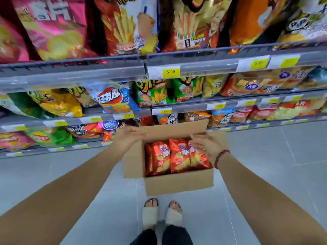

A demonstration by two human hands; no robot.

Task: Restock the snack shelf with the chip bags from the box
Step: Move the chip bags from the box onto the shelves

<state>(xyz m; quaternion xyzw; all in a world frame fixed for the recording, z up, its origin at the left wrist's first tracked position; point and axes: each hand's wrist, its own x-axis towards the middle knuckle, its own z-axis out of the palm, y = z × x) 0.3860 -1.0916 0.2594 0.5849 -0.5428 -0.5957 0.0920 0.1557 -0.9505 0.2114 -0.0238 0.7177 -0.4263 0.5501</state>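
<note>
Open cardboard box on the tiled floor, its near side toward your feet and its far side just before the lowest tier of the snack shelf. Red chip bags stand packed in a row inside it. Your left hand hovers above the box's far-left corner, fingers straight, holding nothing. Your right hand, with a beaded bracelet at the wrist, is spread loosely above the rightmost bags, gripping none. Blur hides whether its fingertips touch them.
</note>
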